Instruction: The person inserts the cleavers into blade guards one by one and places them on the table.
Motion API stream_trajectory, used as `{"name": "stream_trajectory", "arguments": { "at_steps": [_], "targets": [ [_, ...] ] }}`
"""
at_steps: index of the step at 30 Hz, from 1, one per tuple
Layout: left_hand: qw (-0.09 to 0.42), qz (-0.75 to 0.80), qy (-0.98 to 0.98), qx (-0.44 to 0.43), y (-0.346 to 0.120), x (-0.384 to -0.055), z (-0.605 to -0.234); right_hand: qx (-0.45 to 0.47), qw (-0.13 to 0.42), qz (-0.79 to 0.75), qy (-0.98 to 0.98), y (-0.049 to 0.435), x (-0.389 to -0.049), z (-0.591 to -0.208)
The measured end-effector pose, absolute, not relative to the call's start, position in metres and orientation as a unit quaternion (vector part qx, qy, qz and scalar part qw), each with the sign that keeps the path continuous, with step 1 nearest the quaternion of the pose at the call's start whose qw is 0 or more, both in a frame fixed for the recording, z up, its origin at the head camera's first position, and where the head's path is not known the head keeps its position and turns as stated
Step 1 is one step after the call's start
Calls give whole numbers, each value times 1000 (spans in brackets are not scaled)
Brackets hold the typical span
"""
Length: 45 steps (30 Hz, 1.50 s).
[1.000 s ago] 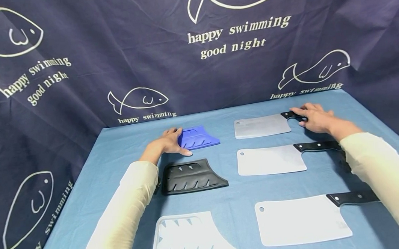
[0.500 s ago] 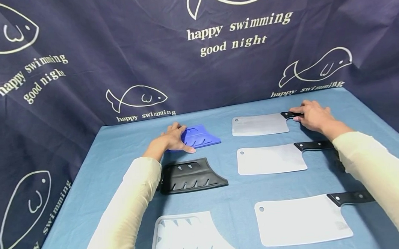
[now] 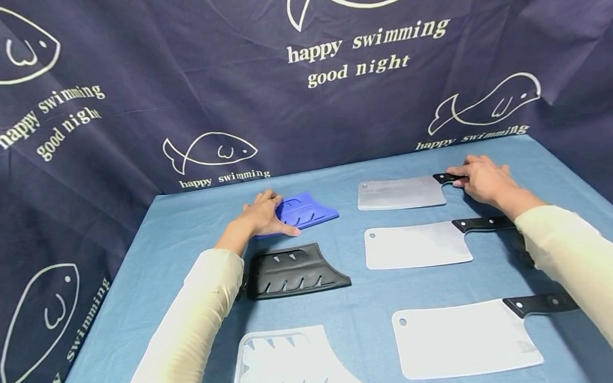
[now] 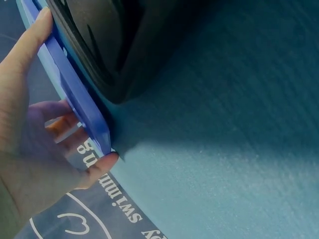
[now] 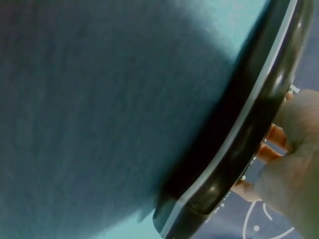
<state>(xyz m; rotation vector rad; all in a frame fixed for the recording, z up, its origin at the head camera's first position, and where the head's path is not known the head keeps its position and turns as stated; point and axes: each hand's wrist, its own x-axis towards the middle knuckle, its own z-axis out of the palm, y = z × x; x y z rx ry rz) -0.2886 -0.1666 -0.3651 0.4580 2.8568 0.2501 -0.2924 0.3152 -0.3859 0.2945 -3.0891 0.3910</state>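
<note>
In the head view my left hand holds the left end of a flat blue blade guard lying at the back of the table. Its thumb presses the near edge; in the left wrist view the other fingers lie along the guard's far side and end. At the back right, my right hand grips the black handle of the farthest cleaver, whose blade lies flat and points left toward the guard. A gap separates blade and guard. The right wrist view hides the gripped handle behind a nearer black handle.
A black blade guard and a white one lie nearer on the blue cloth. Opposite them are a middle cleaver and a near cleaver, under my right forearm. A dark fish-print curtain stands behind.
My right hand has closed its thumb and fingers on the far cleaver's handle. The cleaver shifted very slightly left, and the left hand settled around the blue guard.
</note>
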Motion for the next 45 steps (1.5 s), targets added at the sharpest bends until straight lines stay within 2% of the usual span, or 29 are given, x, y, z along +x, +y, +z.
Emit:
{"name": "stream_trajectory", "arguments": {
  "at_steps": [6,13,21,30,36,41,45],
  "targets": [
    [103,87,979,156,-166,-287,-364,104,22,128,-986,319,-288,-380],
    [78,97,978,165,-167,-284,-363,114,75,125,-983,320,-278,-371],
    [-9,73,978,196,-170,-271,-356,122,168,119,-971,317,-258,-353],
    [-86,84,973,196,-178,-242,-338,119,279,171,-938,320,-227,-332],
    [-156,86,962,207,-180,-227,-333,139,349,191,-907,318,-210,-327],
    [-211,91,950,213,-179,-224,-332,150,371,196,-895,316,-204,-326],
    [-231,95,943,219,-177,-225,-331,150,369,200,-895,316,-200,-327]
  ]
}}
